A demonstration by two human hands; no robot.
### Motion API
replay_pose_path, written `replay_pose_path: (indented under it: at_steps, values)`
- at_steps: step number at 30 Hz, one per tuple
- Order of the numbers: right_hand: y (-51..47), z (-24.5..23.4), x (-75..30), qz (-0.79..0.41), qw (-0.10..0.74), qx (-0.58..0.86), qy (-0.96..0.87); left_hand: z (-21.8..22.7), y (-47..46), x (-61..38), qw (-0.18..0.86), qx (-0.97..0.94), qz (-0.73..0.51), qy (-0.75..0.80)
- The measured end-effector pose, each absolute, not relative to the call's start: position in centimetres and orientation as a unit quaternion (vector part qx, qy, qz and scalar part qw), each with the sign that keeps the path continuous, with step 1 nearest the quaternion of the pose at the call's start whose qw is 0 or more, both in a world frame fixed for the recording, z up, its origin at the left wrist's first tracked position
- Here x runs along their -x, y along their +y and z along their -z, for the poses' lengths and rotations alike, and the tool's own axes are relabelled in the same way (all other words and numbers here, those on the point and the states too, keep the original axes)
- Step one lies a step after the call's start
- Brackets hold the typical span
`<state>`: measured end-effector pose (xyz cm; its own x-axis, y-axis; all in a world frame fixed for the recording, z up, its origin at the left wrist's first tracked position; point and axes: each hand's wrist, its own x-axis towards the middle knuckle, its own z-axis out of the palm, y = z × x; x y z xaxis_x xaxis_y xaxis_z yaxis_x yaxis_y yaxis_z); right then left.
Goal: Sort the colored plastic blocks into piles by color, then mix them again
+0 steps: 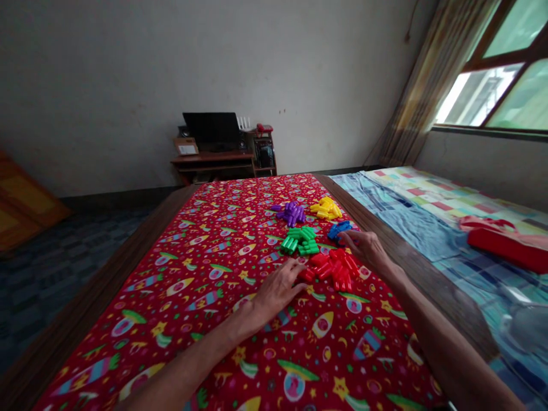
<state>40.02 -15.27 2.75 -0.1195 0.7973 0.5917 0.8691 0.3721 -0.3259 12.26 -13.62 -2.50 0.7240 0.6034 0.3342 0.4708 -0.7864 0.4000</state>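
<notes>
My left hand (pixel 280 288) lies low over the cloth with thumb and fingers apart, beside the left edge of a pile of red plastic tube-like pieces (pixel 336 268). Its fingertips reach the nearest red pieces. At the far side of that pile, my right hand (pixel 369 250) has its fingers drawn together at a small heap of blue pieces (pixel 338 229); whether a piece is between them is hidden. Similar green pieces (pixel 300 241) sit left of the blue ones. Purple pieces (pixel 291 213) and yellow pieces (pixel 326 208) form two piles farther back.
A red patterned cloth (pixel 205 268) covers the wooden table (pixel 445 291). Along the right stands a bed (pixel 411 211) bearing a red object (pixel 507 245). A desk with a monitor (pixel 214 131) is against the back wall. A curtain (pixel 422 85) hangs by the window.
</notes>
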Motion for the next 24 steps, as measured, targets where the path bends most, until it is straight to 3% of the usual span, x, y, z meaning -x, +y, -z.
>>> replay_pose_path:
  at_steps: [6, 13, 24]
  values:
    - [-15.5, -2.8, -40.1, 0.069, 0.345, 0.573, -0.740, 3.6, -12.6, -13.5, 0.128, -0.923, -0.234, 0.278]
    - [-16.1, -3.1, -39.5, 0.025, 0.322, 0.564, -0.760, 2.3, -13.3, -14.2, 0.191, -0.912, -0.302, 0.201]
    - [-16.0, -0.4, -37.7, -0.052, 0.317, 0.561, -0.763, 4.0, -16.0, -16.5, 0.140, -0.891, -0.307, 0.305]
